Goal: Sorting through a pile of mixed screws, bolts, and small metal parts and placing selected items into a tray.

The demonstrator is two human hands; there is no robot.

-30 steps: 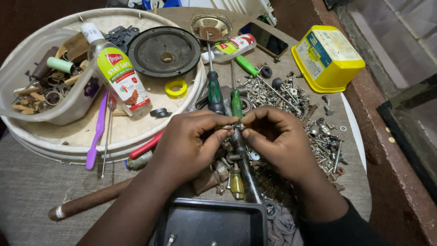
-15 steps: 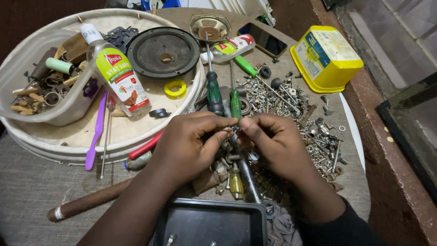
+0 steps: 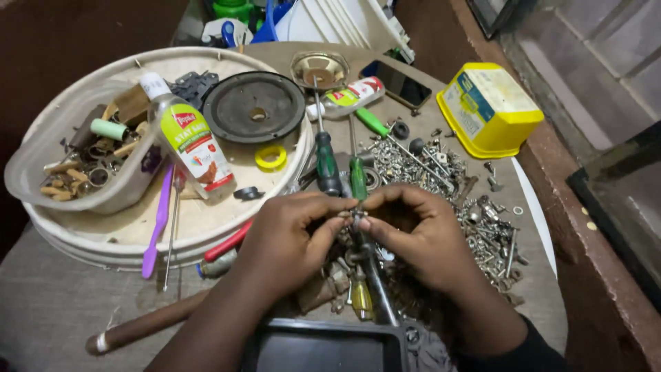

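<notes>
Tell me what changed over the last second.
Hardly anything. The left hand and right hand stay fingertip to fingertip, pinching a small metal part above the screw pile; only the fingers shifted slightly. The screwdrivers, bottle and yellow box stayed put.

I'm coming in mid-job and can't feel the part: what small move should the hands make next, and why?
Probably keep the pinch and turn the small metal piece slowly. Both the left hand and right hand meet on it with fingertips only, directly above the loose screw pile, where a dropped piece would be hard to find.
</notes>
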